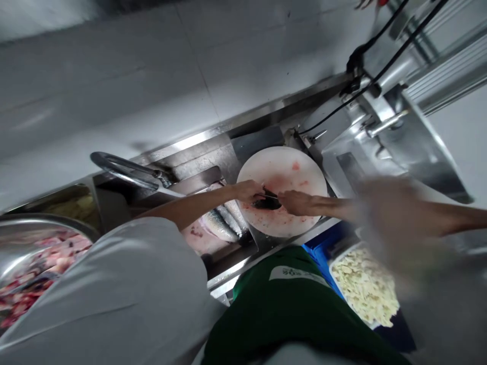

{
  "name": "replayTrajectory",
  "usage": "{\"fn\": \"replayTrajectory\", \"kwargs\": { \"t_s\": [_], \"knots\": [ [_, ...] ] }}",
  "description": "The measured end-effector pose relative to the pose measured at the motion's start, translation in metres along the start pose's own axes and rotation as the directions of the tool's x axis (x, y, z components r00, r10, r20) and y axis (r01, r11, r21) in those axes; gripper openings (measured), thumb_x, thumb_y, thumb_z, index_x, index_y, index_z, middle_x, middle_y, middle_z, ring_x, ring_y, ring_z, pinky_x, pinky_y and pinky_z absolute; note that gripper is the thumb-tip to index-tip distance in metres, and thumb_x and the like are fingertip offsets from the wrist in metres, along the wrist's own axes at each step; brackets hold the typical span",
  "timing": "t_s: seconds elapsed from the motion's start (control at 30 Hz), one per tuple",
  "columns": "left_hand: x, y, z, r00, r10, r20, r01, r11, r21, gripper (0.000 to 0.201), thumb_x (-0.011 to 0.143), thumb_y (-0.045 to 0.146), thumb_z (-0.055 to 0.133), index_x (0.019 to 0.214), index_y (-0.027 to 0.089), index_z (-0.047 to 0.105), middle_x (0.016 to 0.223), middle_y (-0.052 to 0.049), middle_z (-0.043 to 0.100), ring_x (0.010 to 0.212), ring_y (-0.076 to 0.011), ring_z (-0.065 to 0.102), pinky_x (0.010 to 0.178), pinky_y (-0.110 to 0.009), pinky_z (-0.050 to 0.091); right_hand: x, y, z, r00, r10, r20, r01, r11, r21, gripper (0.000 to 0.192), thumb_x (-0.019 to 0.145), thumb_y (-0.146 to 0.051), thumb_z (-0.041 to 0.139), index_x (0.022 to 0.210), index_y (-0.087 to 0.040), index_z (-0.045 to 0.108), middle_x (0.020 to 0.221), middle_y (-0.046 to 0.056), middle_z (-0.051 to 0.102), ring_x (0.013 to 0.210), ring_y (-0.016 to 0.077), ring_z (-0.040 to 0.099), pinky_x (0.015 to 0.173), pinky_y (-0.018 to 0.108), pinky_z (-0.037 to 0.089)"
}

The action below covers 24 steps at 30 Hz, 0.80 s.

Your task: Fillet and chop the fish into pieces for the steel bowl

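Observation:
A round white cutting board (289, 167), smeared pink, lies on the steel counter. At its near side a small dark piece of fish (268, 204) sits between my hands. My left hand (247, 191) reaches in from the left, fingers closed, with a thin metal blade (271, 196) sticking out of it toward the fish piece. From the right, my right hand (297, 203) closes its fingertips on the dark piece. My right forearm is blurred near the camera.
Several whole silver fish (222, 223) lie in a sink tray left of the board, under a curved faucet (125, 170). A metal bowl (23, 228) holds pink meat. A tub of pale cut pieces (365, 286) rests on a blue crate (318, 253). A steel machine (411, 137) with cables stands at right.

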State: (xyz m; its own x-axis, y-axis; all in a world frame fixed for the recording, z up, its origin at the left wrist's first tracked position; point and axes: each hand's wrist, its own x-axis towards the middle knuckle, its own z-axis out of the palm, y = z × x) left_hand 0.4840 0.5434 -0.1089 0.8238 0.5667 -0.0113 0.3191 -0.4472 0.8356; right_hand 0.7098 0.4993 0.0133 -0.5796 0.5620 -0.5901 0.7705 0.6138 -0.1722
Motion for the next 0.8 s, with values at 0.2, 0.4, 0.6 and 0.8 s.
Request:
{"fn": "replayTrajectory", "kwargs": {
  "t_s": [0.2, 0.4, 0.6, 0.8],
  "knots": [
    [0.017, 0.005, -0.005, 0.981, 0.121, 0.153, -0.147, 0.973, 0.177, 0.023, 0.093, 0.037, 0.064, 0.075, 0.025, 0.072, 0.07, -0.003, 0.073, 0.067, -0.0172, 0.066, 0.067, -0.025, 0.045, -0.011, 0.001, -0.003, 0.982, 0.076, 0.174, -0.081, 0.996, 0.022, 0.026, 0.089, -0.001, 0.055, 0.104, -0.008, 0.075, 0.102, 0.017, 0.078, 0.094, 0.0241, 0.076, 0.071, 0.024, 0.053],
    [0.008, -0.009, -0.007, 0.973, 0.173, 0.152, -0.208, 0.945, 0.253, 0.031, 0.102, 0.035, 0.054, 0.086, 0.018, 0.075, 0.082, -0.006, 0.077, 0.077, -0.0163, 0.069, 0.068, -0.022, 0.044, 0.015, -0.002, -0.029, 0.935, 0.137, 0.328, -0.17, 0.983, 0.075, 0.023, 0.081, -0.004, 0.064, 0.1, -0.007, 0.076, 0.085, 0.014, 0.077, 0.077, 0.0232, 0.074, 0.062, 0.024, 0.05],
    [0.012, 0.005, -0.001, 0.982, 0.078, 0.17, -0.146, 0.887, 0.437, 0.023, 0.101, 0.03, 0.057, 0.092, 0.021, 0.077, 0.088, -0.004, 0.079, 0.082, -0.0168, 0.072, 0.072, -0.023, 0.046, 0.016, 0.003, -0.014, 0.958, 0.157, 0.239, -0.172, 0.984, 0.044, 0.031, 0.088, -0.007, 0.061, 0.117, -0.007, 0.072, 0.107, 0.018, 0.077, 0.094, 0.0248, 0.073, 0.07, 0.026, 0.049],
    [0.033, 0.033, 0.014, 0.976, -0.064, 0.208, -0.066, 0.825, 0.562, 0.02, 0.095, 0.027, 0.062, 0.091, 0.019, 0.08, 0.085, -0.009, 0.079, 0.077, -0.0213, 0.072, 0.07, -0.029, 0.046, -0.009, 0.017, 0.021, 0.963, 0.209, 0.169, -0.227, 0.969, 0.096, 0.033, 0.104, -0.017, 0.045, 0.118, -0.008, 0.073, 0.109, 0.02, 0.077, 0.1, 0.0265, 0.073, 0.078, 0.028, 0.05]
  ]
}}
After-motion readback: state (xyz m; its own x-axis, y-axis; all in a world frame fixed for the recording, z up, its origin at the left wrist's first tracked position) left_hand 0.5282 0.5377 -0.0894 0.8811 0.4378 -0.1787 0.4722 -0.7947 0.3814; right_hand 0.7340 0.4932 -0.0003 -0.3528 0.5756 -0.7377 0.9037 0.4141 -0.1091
